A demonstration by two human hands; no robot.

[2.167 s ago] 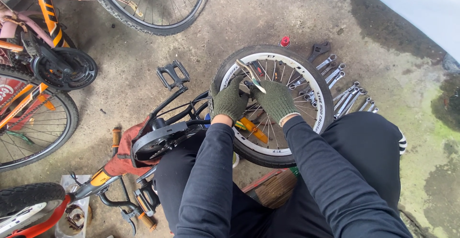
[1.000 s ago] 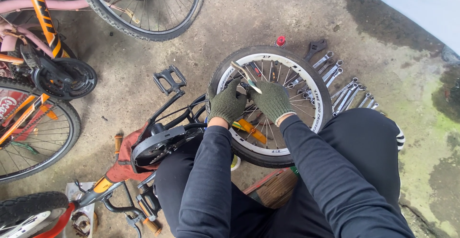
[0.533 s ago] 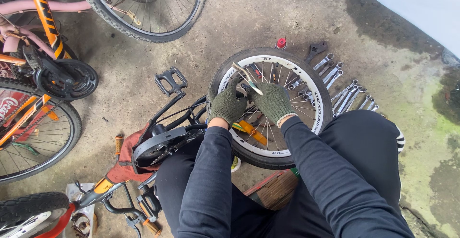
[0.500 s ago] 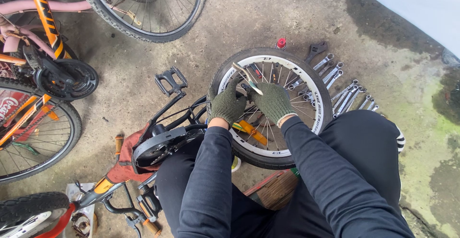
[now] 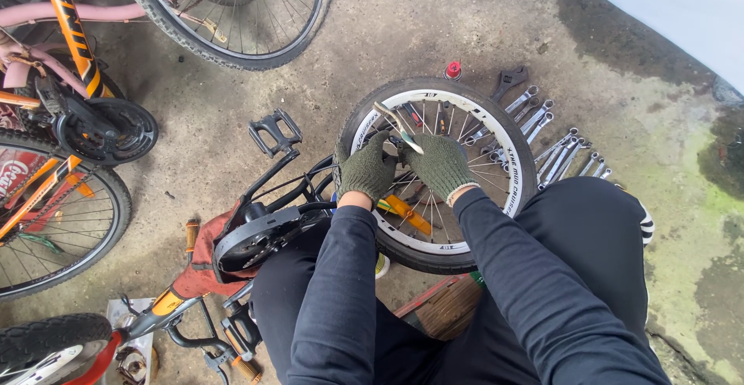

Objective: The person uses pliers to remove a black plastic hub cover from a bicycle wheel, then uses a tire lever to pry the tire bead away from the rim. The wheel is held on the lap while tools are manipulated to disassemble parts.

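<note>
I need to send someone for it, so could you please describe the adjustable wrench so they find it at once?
Start at the small white-rimmed wheel under the gloved hands. A row of spanners lies on the concrete along its far right side. The adjustable wrench is at the top of that row, beside a red cap: dark, while the others are shiny silver.

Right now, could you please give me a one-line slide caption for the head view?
Gloved left hand and right hand at a small bicycle wheel, wrenches laid alongside.
</note>
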